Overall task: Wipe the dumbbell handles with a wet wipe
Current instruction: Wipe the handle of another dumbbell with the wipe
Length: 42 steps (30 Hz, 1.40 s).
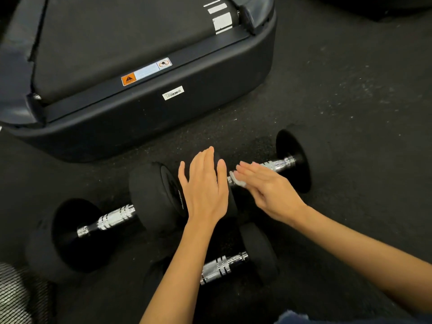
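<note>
Nearest cam: two bare forearms come in from the bottom edge, a bit of dark blue fabric bottom right, and a striped mesh thing bottom left.

Left hand, centre frame: palm down, fingers straight and close together, thumb out to the left, lying flat on the inner black weight head of the upper right dumbbell. Holds nothing. Right hand, just right of it: fingers straight, pointing up-left, pressing a small white wet wipe onto the left end of that dumbbell's chrome handle. Only a crumpled edge of the wipe shows under the fingers.

Dumbbells, 3 in all, on the dark speckled rubber floor: black round heads, shiny chrome handles w/ knurled bands. Left dumbbell lies centre left, handle bare. Lower dumbbell, bottom centre, is partly hidden under the left forearm.

Upper left of frame: rear end of a black treadmill w/ an orange warning sticker and a white barcode label.
</note>
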Available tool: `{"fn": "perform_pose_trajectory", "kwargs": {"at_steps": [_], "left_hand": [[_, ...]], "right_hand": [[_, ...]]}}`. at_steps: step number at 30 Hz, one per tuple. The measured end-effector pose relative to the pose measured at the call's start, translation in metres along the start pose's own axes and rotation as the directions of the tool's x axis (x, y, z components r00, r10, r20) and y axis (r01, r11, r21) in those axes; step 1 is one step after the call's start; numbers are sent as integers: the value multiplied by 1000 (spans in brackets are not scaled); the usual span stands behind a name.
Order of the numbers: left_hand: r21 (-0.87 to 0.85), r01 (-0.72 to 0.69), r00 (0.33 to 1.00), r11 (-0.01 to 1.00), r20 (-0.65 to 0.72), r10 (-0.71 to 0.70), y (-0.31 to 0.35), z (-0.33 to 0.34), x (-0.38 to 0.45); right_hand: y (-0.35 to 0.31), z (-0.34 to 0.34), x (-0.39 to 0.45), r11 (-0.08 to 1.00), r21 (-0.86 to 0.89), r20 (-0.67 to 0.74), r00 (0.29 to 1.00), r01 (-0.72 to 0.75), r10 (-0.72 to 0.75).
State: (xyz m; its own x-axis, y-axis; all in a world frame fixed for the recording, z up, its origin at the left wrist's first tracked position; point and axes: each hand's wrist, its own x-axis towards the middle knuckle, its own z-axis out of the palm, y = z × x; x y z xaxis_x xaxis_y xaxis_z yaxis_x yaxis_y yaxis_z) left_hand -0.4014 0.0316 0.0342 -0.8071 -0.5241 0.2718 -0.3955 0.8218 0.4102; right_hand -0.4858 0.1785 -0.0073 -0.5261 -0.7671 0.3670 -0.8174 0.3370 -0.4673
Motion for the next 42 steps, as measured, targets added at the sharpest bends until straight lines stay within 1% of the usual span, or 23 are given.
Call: {"fn": "perform_pose_trajectory", "kwargs": {"at_steps": [2,3,5,7,9,10,11,13,15,16,18,19,20,22,23,24,26,29,31,35,37,40,42], "left_hand": [[27,7,999,1000,-36,-6,2,2,0],[59,-2,998,998,-65,6,3,2,0],[126,-62,989,990,-126,78,5,2,-4],[141,-130,974,981,-169,153,7,6,-14],[114,-105,982,988,-146,122,11,10,-25],[113,-78,988,991,-122,92,12,12,-28],[121,-63,992,991,-104,76,13,13,-31],[144,-78,992,986,-82,91,12,12,-31],[139,-101,991,985,-71,111,10,11,-31],[128,-103,991,986,-72,113,9,11,-31],[110,-92,992,990,-71,101,10,12,-33],[110,-89,993,990,-69,97,9,12,-33],[110,-91,993,990,-64,99,9,12,-33],[96,-102,993,990,-54,107,8,11,-32],[79,-108,992,991,-49,112,8,10,-32],[55,-114,992,992,-43,117,7,9,-33],[-12,-116,993,993,-35,116,8,7,-33],[-74,-121,993,990,-26,119,7,6,-33],[-61,-128,992,990,-22,126,6,5,-33],[-52,-125,992,991,-25,124,7,5,-33],[-48,-120,993,992,-28,119,7,6,-33],[-43,-116,993,992,-25,115,7,7,-32],[-41,-120,993,992,-20,120,7,6,-30]], "right_hand": [[-11,8,5,999,17,15,999,-44,44],[-13,12,3,1000,18,22,1000,-15,15],[-6,7,-6,998,10,33,998,57,-57],[1,1,-4,1000,-10,-18,1000,19,-19],[-3,2,7,995,-5,-31,994,-100,100],[-9,5,12,992,6,-14,992,-128,128],[-14,8,13,993,19,14,993,-118,118],[-14,9,4,998,51,48,998,-35,32],[-7,-1,-5,998,54,25,1000,-12,11],[-3,-5,-1,998,37,33,998,-50,49],[-4,-11,22,980,-18,130,971,-201,201],[-8,-11,35,969,-43,180,952,-245,249],[-11,-9,43,967,-62,229,939,-248,256],[-17,-3,40,989,-21,271,951,-150,150],[-16,-4,31,996,22,245,966,-84,76],[-12,-7,21,997,50,208,977,-51,40],[-1,-15,13,999,16,163,986,-42,39],[0,-15,32,985,-136,129,984,-105,123],[-10,-6,38,984,-169,118,990,-57,77],[-4,2,2,998,-20,85,995,52,-50],[8,1,-8,985,-88,50,989,146,-142],[10,12,-10,976,-155,0,988,152,-154],[12,19,-15,954,-217,0,977,208,-214]]}}
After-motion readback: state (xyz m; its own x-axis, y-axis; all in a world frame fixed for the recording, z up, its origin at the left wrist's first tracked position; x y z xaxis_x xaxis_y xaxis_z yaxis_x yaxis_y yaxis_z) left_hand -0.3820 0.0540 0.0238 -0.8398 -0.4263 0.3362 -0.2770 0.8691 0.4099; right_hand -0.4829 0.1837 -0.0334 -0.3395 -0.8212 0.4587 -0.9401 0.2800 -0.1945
